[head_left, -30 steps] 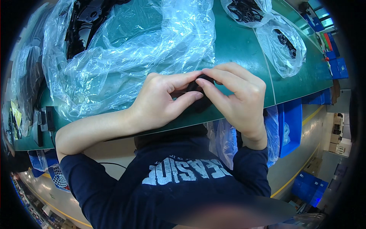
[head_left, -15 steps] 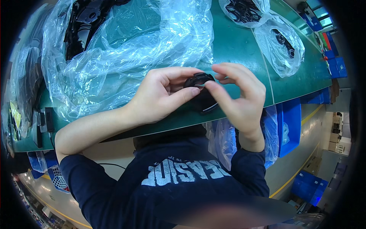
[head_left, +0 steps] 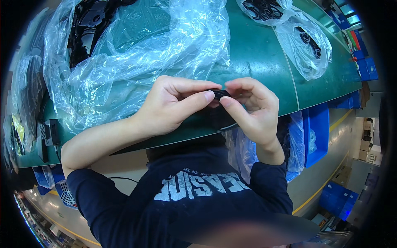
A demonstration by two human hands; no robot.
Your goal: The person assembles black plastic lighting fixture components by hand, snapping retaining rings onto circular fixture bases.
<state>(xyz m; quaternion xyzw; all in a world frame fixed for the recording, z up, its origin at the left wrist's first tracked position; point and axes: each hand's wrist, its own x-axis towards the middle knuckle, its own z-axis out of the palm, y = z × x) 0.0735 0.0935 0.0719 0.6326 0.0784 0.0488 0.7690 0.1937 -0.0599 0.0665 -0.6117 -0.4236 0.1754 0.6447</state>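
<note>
Near the front edge of the green table, a small curved black plastic part [head_left: 220, 94] is held up between my two hands. My left hand [head_left: 175, 101] pinches its left end between thumb and fingers. Thumb and fingers of my right hand [head_left: 253, 105] close on its right end. Fingertips cover much of the part, so its full shape is hidden. Just below my hands, at the table's edge, a dark object [head_left: 221, 120] with a shiny rim is partly seen.
A large clear plastic bag [head_left: 136, 78] with black moulded parts [head_left: 89, 31] covers the table's left side. Smaller bags of black parts [head_left: 308, 43] lie at the far right of the green table [head_left: 256, 53]. A blue bin [head_left: 316, 138] stands beyond the right edge; a black device [head_left: 51, 132] sits at left.
My right hand has come in and closed on the black part, which it was apart from or barely touching before. The part is turned and now looks flatter.
</note>
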